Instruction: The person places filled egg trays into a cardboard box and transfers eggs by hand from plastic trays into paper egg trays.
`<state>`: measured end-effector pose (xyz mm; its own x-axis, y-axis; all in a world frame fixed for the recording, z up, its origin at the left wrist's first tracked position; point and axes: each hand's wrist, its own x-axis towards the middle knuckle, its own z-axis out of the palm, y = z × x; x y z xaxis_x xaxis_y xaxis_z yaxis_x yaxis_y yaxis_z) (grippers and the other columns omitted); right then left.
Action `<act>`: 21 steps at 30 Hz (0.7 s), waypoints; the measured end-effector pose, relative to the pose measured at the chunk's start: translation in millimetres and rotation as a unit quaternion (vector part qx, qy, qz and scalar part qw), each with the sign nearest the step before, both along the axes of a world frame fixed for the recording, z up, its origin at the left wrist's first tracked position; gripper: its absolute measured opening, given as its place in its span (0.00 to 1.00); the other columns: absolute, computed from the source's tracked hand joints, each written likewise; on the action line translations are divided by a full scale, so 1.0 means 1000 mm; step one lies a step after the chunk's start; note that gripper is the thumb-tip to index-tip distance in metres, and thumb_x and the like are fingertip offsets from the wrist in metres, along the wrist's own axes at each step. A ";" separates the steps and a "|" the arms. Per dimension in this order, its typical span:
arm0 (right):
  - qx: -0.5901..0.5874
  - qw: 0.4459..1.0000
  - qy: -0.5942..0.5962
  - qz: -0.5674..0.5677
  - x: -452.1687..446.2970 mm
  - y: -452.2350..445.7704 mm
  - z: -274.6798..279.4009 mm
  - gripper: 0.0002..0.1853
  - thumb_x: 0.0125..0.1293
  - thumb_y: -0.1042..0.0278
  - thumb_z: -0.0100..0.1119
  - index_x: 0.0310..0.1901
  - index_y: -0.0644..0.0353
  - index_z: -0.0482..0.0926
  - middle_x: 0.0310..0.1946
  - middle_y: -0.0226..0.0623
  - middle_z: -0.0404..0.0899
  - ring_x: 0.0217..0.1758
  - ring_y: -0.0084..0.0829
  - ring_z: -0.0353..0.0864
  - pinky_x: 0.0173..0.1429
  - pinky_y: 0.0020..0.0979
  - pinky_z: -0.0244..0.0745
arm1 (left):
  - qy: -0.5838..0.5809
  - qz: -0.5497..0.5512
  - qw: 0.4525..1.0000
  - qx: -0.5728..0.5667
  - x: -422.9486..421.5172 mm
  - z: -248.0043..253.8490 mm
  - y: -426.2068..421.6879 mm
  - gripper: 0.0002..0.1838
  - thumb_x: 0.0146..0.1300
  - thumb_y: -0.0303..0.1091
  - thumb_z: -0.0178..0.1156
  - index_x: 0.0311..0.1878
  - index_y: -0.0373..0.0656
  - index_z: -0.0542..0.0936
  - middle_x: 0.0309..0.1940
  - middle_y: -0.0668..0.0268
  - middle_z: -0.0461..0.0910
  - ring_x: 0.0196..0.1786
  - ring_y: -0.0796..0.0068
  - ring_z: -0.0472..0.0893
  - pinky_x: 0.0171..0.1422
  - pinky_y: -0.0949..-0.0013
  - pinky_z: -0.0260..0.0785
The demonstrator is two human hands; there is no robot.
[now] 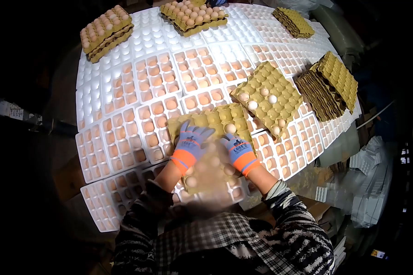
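Note:
Both my hands wear grey gloves with orange cuffs. My left hand (191, 143) is over a yellow-brown pulp egg tray (202, 120), its fingers spread apart. Close by on the right, my right hand (239, 151) is bent over the same tray, just below a pale egg (230, 129); its fingertips are hidden. Between and below my hands, the tray area is blurred, with a few eggs such as a brown egg (192, 182) showing. To the right, another pulp tray (282, 89) lies tilted and holds several eggs, one of them a white egg (252, 105).
White plastic trays (158, 117) filled with brown eggs cover the table. Stacked pulp trays (319, 91) stand at the right, with a smaller stack (294, 23) behind. Full egg trays (106, 30) are piled at the far left, and another pile (193, 16) at the back.

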<state>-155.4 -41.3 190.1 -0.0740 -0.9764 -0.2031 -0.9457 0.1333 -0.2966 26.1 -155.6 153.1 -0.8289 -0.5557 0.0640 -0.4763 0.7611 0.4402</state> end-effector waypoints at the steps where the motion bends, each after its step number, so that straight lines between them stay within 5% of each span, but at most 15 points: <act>1: -0.030 0.998 -0.056 -0.012 -0.003 0.005 0.005 0.14 0.64 0.58 0.60 0.51 0.46 0.83 0.50 0.44 0.80 0.53 0.49 0.82 0.57 0.46 0.78 | -0.062 -0.012 0.998 -0.024 -0.011 -0.002 -0.001 0.30 0.63 0.47 0.66 0.69 0.61 0.76 0.63 0.66 0.78 0.68 0.57 0.72 0.83 0.45 0.45; 4: -0.042 0.975 -0.215 -0.042 -0.023 0.015 0.031 0.16 0.68 0.63 0.56 0.56 0.49 0.82 0.52 0.43 0.83 0.55 0.45 0.83 0.61 0.42 0.78 | -0.191 -0.041 0.980 -0.043 -0.027 0.021 -0.013 0.25 0.65 0.50 0.64 0.66 0.65 0.78 0.64 0.70 0.78 0.70 0.58 0.70 0.83 0.47 0.44; 6: -0.102 0.843 -0.504 -0.162 -0.044 0.026 0.012 0.20 0.71 0.57 0.58 0.59 0.58 0.81 0.54 0.40 0.83 0.59 0.37 0.82 0.63 0.39 0.77 | -0.199 -0.064 0.978 -0.022 -0.025 0.011 -0.020 0.23 0.66 0.49 0.63 0.64 0.65 0.80 0.63 0.70 0.78 0.69 0.59 0.71 0.82 0.48 0.45; 8: -0.100 0.680 -0.688 -0.232 -0.062 0.024 0.015 0.20 0.68 0.64 0.63 0.60 0.59 0.81 0.50 0.34 0.83 0.51 0.30 0.81 0.57 0.33 0.78 | -0.178 -0.056 0.981 -0.048 -0.028 -0.005 -0.022 0.20 0.66 0.47 0.63 0.61 0.64 0.82 0.60 0.71 0.80 0.66 0.61 0.72 0.81 0.50 0.47; 10: -0.172 0.919 -0.332 -0.130 -0.072 0.003 -0.019 0.23 0.67 0.58 0.66 0.61 0.58 0.80 0.51 0.40 0.82 0.53 0.34 0.81 0.59 0.34 0.77 | -0.203 -0.057 0.977 -0.036 -0.034 0.014 -0.019 0.20 0.65 0.45 0.63 0.61 0.64 0.82 0.57 0.71 0.81 0.65 0.62 0.73 0.80 0.52 0.48; 11: -0.128 0.950 -0.241 -0.151 -0.063 -0.006 -0.021 0.26 0.63 0.49 0.64 0.60 0.52 0.80 0.51 0.47 0.83 0.54 0.46 0.83 0.63 0.41 0.77 | -0.191 -0.053 0.979 -0.037 -0.034 0.018 -0.018 0.19 0.66 0.44 0.62 0.61 0.62 0.83 0.56 0.70 0.82 0.64 0.63 0.74 0.78 0.53 0.51; 12: -0.117 0.974 -0.073 -0.180 -0.043 -0.009 -0.014 0.26 0.61 0.45 0.64 0.56 0.54 0.82 0.53 0.46 0.83 0.55 0.49 0.82 0.64 0.44 0.75 | -0.180 -0.049 0.982 -0.039 -0.034 0.021 -0.018 0.19 0.66 0.42 0.61 0.60 0.60 0.83 0.55 0.69 0.82 0.63 0.64 0.75 0.76 0.54 0.55; 13: -0.106 0.978 -0.040 -0.175 -0.040 -0.014 -0.019 0.26 0.61 0.44 0.64 0.53 0.55 0.84 0.52 0.45 0.83 0.56 0.49 0.82 0.65 0.45 0.74 | -0.170 -0.044 0.984 -0.039 -0.031 0.023 -0.017 0.18 0.67 0.40 0.60 0.60 0.58 0.83 0.54 0.68 0.83 0.62 0.65 0.76 0.74 0.56 0.58; 14: -0.092 0.981 -0.008 -0.170 -0.039 -0.019 -0.025 0.25 0.60 0.43 0.64 0.49 0.55 0.85 0.52 0.43 0.84 0.57 0.49 0.81 0.66 0.46 0.73 | -0.055 0.005 0.995 0.079 -0.025 0.017 -0.019 0.18 0.67 0.38 0.60 0.60 0.54 0.83 0.53 0.68 0.83 0.60 0.66 0.77 0.71 0.58 0.63; 16: -0.037 0.975 -0.090 -0.199 -0.046 -0.020 0.003 0.24 0.59 0.45 0.65 0.50 0.54 0.86 0.51 0.40 0.86 0.55 0.49 0.83 0.63 0.44 0.76 | 0.178 0.110 0.929 0.306 -0.001 -0.002 -0.024 0.18 0.68 0.34 0.60 0.59 0.48 0.82 0.51 0.69 0.83 0.56 0.68 0.80 0.64 0.62 0.71; 17: -0.067 0.953 -0.209 -0.208 -0.068 -0.015 -0.025 0.23 0.60 0.48 0.67 0.50 0.55 0.86 0.47 0.39 0.88 0.49 0.41 0.86 0.58 0.37 0.79 | 0.384 0.115 0.826 0.396 0.012 -0.004 -0.023 0.19 0.68 0.40 0.63 0.60 0.46 0.80 0.51 0.63 0.83 0.50 0.64 0.83 0.52 0.64 0.77; 19: -0.115 0.884 -0.404 -0.205 -0.087 0.004 -0.028 0.24 0.61 0.53 0.68 0.55 0.59 0.85 0.44 0.36 0.87 0.44 0.28 0.85 0.52 0.30 0.79 | 0.375 0.167 0.804 0.429 0.054 0.006 -0.033 0.26 0.64 0.25 0.62 0.67 0.38 0.73 0.57 0.65 0.78 0.56 0.71 0.80 0.60 0.68 0.76; 20: -0.132 0.842 -0.485 -0.193 -0.095 0.011 -0.033 0.25 0.62 0.56 0.67 0.58 0.60 0.83 0.44 0.34 0.87 0.44 0.25 0.83 0.52 0.29 0.79 | 0.312 0.168 0.879 0.320 0.069 0.013 -0.033 0.27 0.65 0.26 0.61 0.68 0.38 0.72 0.57 0.63 0.77 0.58 0.72 0.79 0.62 0.68 0.75; 21: -0.115 0.781 -0.582 -0.193 -0.096 0.017 -0.029 0.28 0.62 0.58 0.67 0.63 0.59 0.79 0.47 0.34 0.86 0.47 0.26 0.83 0.53 0.30 0.78 | 0.317 0.139 0.878 0.330 0.083 0.010 -0.039 0.26 0.64 0.30 0.65 0.65 0.39 0.75 0.57 0.63 0.77 0.57 0.69 0.79 0.62 0.67 0.74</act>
<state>-251.8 -24.0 161.1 -0.2679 -0.9476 -0.1737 0.0802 0.1578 -0.9842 109.1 -194.3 163.0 -0.5690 -0.8207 0.0520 -0.1036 0.1342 0.9855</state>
